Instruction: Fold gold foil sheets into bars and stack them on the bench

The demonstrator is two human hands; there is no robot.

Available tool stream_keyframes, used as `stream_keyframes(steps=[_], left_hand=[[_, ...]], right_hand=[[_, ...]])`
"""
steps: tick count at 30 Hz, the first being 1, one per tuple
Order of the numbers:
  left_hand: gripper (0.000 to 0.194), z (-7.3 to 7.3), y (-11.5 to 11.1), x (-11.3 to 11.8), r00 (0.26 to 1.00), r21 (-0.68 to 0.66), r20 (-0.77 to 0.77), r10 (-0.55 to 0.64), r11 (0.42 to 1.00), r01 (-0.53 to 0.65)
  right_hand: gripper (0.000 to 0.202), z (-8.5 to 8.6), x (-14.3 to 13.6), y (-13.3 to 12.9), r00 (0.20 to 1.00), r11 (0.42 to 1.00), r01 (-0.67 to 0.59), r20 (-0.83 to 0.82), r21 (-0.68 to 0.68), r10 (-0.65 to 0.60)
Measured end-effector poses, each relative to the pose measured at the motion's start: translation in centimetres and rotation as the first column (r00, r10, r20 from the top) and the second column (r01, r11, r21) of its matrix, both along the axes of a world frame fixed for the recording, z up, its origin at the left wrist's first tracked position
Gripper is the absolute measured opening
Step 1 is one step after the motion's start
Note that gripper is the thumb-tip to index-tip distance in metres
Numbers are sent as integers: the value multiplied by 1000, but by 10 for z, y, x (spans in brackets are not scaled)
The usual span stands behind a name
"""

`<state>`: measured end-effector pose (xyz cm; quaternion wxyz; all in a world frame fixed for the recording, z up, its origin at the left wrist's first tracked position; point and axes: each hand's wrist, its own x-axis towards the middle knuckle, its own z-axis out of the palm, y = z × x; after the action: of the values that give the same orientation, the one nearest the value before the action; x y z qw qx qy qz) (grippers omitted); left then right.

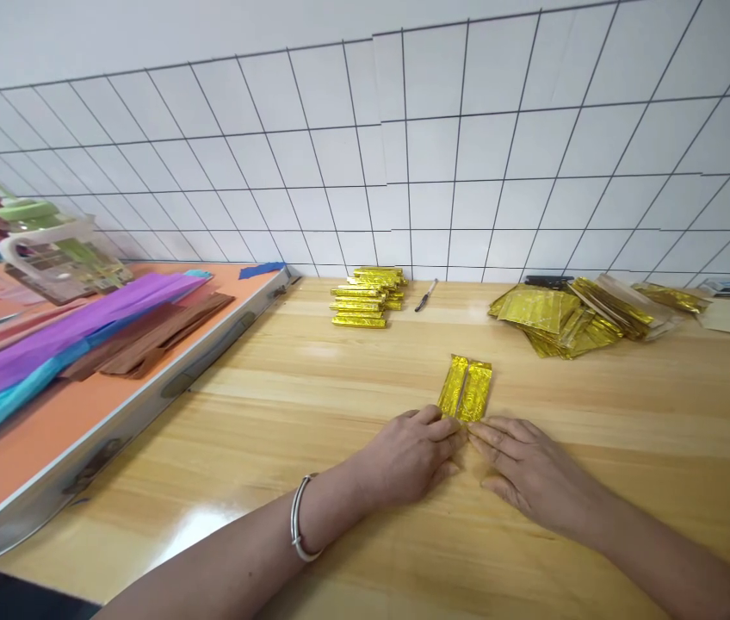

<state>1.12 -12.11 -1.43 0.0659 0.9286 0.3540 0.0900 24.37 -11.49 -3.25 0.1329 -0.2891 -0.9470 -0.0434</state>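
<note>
A sheet of gold foil paper, its two sides folded in towards a narrow middle gap, lies on the wooden table in front of me. My left hand has its bent fingers pressed together on the sheet's near left edge. A silver bangle circles that wrist. At the near right edge, my right hand rests its outstretched fingertips on the foil, thumb apart from the fingers. Both hands' fingertips almost meet and hide the sheet's near end.
Folded gold foil strips are stacked near the wall, with a pen to their right. Flat gold foil sheets lie in a loose pile at the back right. On the left, an orange-topped table bears coloured crepe paper and a clear plastic basket.
</note>
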Motion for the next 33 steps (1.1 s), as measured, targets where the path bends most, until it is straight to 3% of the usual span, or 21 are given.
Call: stream_keyframes(steps=[6,11,23,33], left_hand=[[45,-12,2,-17,993,40,39,-111,993,109],[42,-13,1,-30,994,67,18,-108,992,107],[30,-3,5,-9,999,36,-49,-23,999,25],[35,-4,2,-16,999,20,29,17,1000,-18]], right_hand=[[39,3,-1,-1,1000,1000,2,0,-5,-2],[38,-1,-2,0,999,1000,8,-34,6,-7],[44,-6,-7,-1,997,996,82,15,-44,-82],[35,0,-9,1,998,998,64,15,-4,-64]])
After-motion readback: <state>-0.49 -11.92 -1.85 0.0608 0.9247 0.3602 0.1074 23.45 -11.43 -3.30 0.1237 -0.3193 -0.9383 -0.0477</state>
